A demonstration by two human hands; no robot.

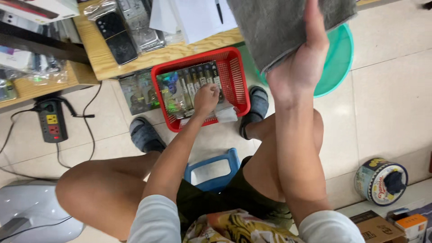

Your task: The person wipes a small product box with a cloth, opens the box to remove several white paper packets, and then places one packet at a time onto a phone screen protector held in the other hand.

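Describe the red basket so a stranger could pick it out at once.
Start at the wooden table edge at the top of the view; on the tiled floor just below it, between the person's slippered feet, sits the red basket. The left hand reaches into its row of upright flat packets. It is rectangular with lattice walls, unlike the round green basin beside it.

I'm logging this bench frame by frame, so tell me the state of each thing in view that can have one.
left hand: closed on the packets, inside the basket.
right hand: raised, gripping the grey cloth.
grey cloth: held up, hanging folded.
red basket: on the floor, holding upright packets.
packets: standing in a row, on edge.
green basin: on the floor, partly hidden by the cloth.
power strip: on the floor, cable attached.
round tin: lying on its side.
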